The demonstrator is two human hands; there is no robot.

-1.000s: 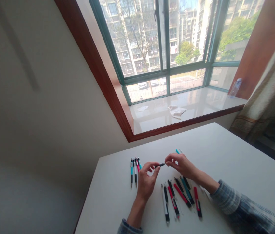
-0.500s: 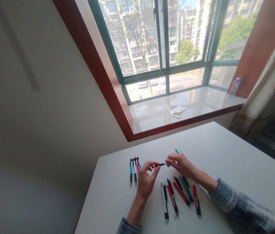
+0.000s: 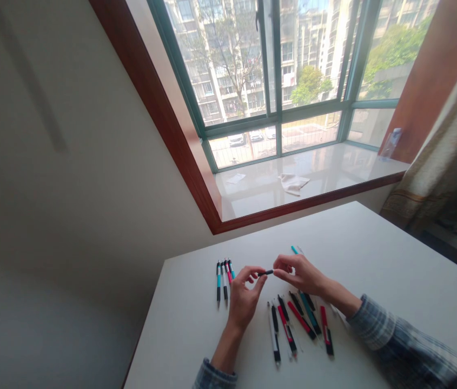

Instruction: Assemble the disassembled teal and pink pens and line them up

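Both my hands hover over a white table, pinching the two ends of one small dark pen. My left hand grips its left end with thumb and fingers curled. My right hand pinches the right end. A turquoise pen part shows just behind my right hand. Several red, turquoise, black and white pens lie fanned out on the table below my hands. A tidy group of pens lies to the left of my left hand.
The table's left edge drops off near a grey wall. Behind the table a wide window sill carries a crumpled white cloth and a plastic bottle. A curtain hangs at the right.
Both hands stay on the dark pen with only slight finger shifts. The view has tilted up a little.
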